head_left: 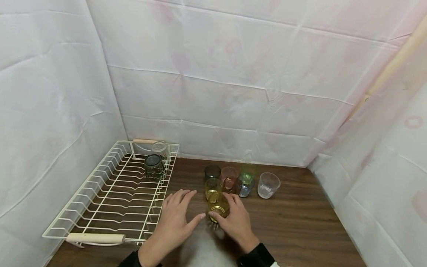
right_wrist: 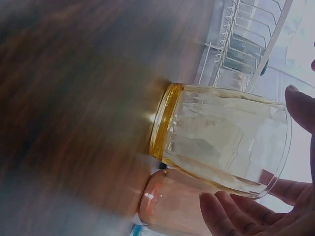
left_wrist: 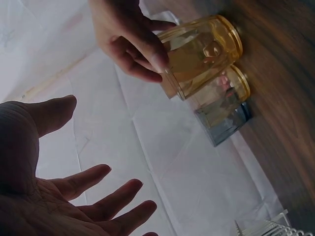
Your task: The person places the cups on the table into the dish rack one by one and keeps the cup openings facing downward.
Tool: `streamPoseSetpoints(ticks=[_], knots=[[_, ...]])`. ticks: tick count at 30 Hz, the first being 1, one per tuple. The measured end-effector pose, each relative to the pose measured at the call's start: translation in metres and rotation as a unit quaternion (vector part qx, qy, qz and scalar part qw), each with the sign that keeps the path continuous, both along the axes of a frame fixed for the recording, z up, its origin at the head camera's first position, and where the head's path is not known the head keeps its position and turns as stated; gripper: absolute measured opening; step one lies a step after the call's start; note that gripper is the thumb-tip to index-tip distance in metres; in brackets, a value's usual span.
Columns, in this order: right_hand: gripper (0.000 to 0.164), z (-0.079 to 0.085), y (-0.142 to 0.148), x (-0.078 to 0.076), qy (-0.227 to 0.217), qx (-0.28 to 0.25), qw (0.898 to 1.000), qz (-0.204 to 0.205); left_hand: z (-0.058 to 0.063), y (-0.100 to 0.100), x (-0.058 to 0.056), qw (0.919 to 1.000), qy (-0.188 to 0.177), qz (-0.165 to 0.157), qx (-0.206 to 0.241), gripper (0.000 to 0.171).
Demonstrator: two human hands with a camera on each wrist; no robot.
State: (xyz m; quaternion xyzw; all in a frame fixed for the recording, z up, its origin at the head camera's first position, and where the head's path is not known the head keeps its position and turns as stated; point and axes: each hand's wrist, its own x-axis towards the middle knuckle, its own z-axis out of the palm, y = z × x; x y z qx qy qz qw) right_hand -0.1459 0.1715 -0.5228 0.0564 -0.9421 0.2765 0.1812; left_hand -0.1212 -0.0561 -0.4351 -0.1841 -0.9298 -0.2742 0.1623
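My right hand (head_left: 237,219) pinches a yellow glass (right_wrist: 221,140) near its rim, thumb on one side and fingers on the other. The glass is upright; whether its base touches the table I cannot tell. To its left my left hand (head_left: 173,218) hovers with spread fingers, holding nothing. Just behind the held glass stands a second yellow glass (head_left: 212,185). Around that one are a dark glass (head_left: 212,171), a pink glass (head_left: 229,173), a blue glass (head_left: 244,190) and a green glass (head_left: 247,173). A clear glass (head_left: 268,184) stands apart at the right.
A white wire dish rack (head_left: 96,210) with wooden handles occupies the left side of the wooden table (head_left: 300,222). At its far right corner are a dark glass (head_left: 154,166) and a clear glass (head_left: 161,147). White sheets (head_left: 213,92) hang behind and at both sides.
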Motion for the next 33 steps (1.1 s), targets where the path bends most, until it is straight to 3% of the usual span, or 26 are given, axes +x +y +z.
streamPoseSetpoints(ticks=[19,33], knots=[[0.085,0.013,-0.003,-0.003,-0.072,0.005,0.997,0.017,-0.002,0.001,0.001,0.9996,-0.001,0.018,0.02,0.069],[0.087,0.014,0.0,-0.007,-0.079,0.009,0.996,0.025,0.002,-0.002,0.001,0.9987,-0.042,0.001,0.029,0.07]])
